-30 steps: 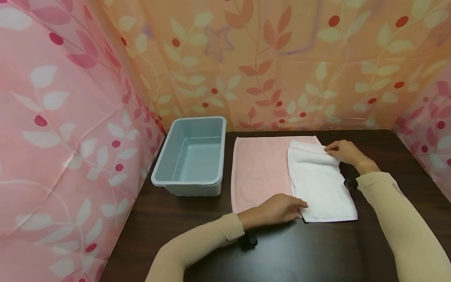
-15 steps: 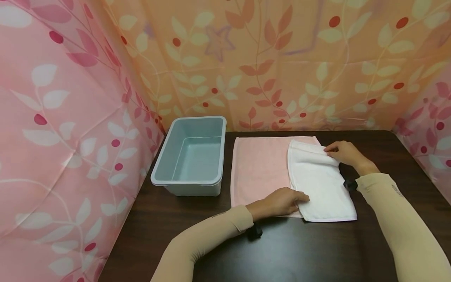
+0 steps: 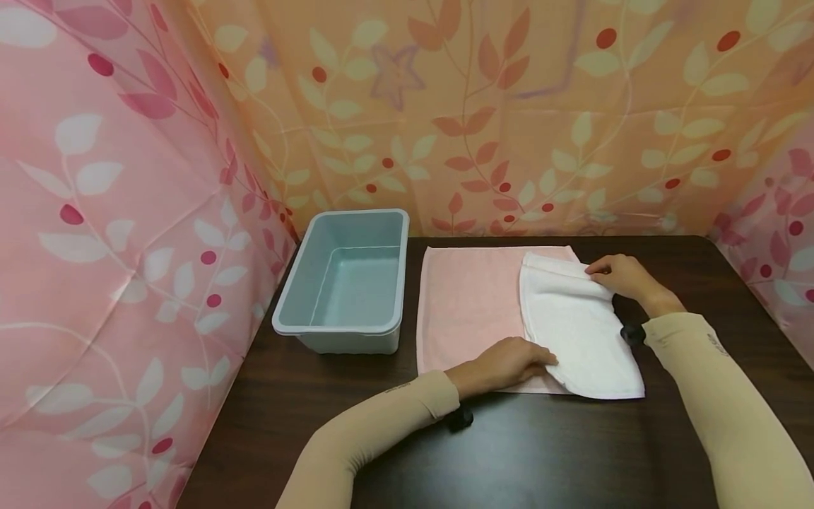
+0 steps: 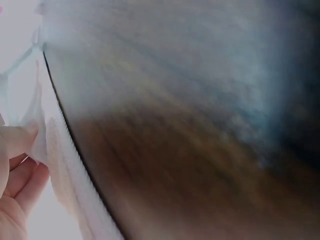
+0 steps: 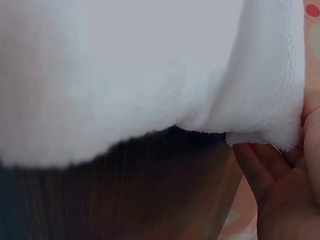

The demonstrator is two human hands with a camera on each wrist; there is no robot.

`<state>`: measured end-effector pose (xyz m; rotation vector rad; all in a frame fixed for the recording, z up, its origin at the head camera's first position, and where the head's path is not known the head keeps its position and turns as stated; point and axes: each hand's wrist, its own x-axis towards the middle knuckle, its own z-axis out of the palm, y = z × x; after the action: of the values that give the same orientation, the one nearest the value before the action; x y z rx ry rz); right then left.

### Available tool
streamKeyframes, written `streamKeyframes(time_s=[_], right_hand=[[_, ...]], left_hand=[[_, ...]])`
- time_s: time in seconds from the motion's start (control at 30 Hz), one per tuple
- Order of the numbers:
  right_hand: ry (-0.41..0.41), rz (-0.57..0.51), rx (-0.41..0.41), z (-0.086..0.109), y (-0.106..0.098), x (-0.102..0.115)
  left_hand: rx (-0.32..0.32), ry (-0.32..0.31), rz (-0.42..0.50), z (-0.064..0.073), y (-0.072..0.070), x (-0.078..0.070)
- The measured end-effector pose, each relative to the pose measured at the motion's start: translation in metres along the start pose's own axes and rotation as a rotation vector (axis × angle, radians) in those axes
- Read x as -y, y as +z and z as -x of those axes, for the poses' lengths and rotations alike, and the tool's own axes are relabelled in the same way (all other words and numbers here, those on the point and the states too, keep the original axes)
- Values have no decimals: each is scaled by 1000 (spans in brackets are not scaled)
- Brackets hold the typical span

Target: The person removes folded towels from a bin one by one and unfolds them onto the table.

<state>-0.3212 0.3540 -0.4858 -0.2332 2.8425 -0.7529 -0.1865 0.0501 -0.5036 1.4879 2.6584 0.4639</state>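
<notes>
A white towel (image 3: 581, 332) lies over the right part of a flat pink towel (image 3: 470, 304). My left hand (image 3: 511, 362) pinches the white towel's near left corner, lifting it a little off the pink one; the left wrist view shows thumb and fingers on the cloth (image 4: 30, 142). At the far right corner, my right hand (image 3: 626, 279) pinches the white towel's edge. In the right wrist view, that edge (image 5: 280, 120) sits between the thumb and the fingers, with the fingers beneath it. The white towel's far edge is slightly raised and wrinkled.
A light blue-grey plastic basin (image 3: 356, 283) with nothing in it stands left of the towels. Everything rests on a dark wooden table (image 3: 547, 452). Floral cloth hangs behind the table (image 3: 464, 141) and on both sides.
My left hand has moved slightly up and right, taken hold of the white towel's near left corner and lifted it, so its front edge curves. My right hand stays in place.
</notes>
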Motion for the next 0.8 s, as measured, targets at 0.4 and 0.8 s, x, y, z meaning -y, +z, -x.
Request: streamKeyframes(time_s=[0.4, 0.8], right_hand=[[-41, 55, -9, 0, -4, 4], [-72, 102, 2, -3, -8, 7]], left_hand=[[-139, 42, 31, -2, -10, -3], [-254, 95, 216, 4, -20, -11]])
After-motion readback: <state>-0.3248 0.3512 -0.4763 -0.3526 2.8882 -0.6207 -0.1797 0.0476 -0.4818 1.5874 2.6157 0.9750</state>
